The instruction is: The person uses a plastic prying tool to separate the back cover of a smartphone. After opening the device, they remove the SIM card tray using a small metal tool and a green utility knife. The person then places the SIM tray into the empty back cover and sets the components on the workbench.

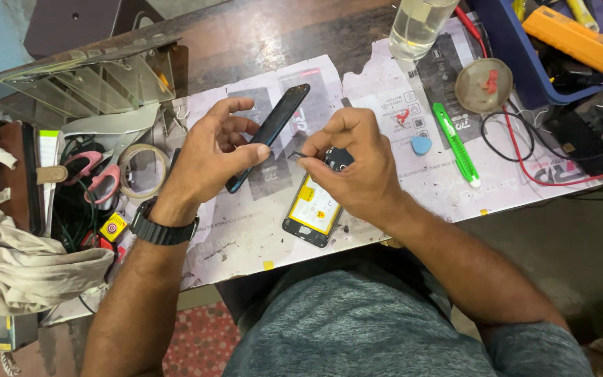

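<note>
1. The left hand [207, 157] grips a dark smartphone [270, 132] on edge; the right hand [354, 167] pinches a small metal tray [296, 156] beside it.
2. An opened phone [313, 209] lies beneath, near centre.
3. A green utility knife [455, 143], red wires [525, 153] and a blue bin [525, 63] lie right; pink scissors [95, 174] and a tape roll [141, 169] left.
4. A paper-covered workbench [246, 237] bears everything.

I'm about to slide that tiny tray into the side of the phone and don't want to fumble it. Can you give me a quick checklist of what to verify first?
1. Left hand grips the dark phone firmly: ok, thumb and fingers clamp it, tilted on edge.
2. Right hand pinches the small metal tray: ok, held at the fingertips.
3. Tray lined up with the slot: cannot tell, slot too small to see.
4. Tray touching the phone: cannot tell, tip is close beside its edge.
5. Opened phone beneath is out of the way: not ok, it lies directly under the right hand.
</note>
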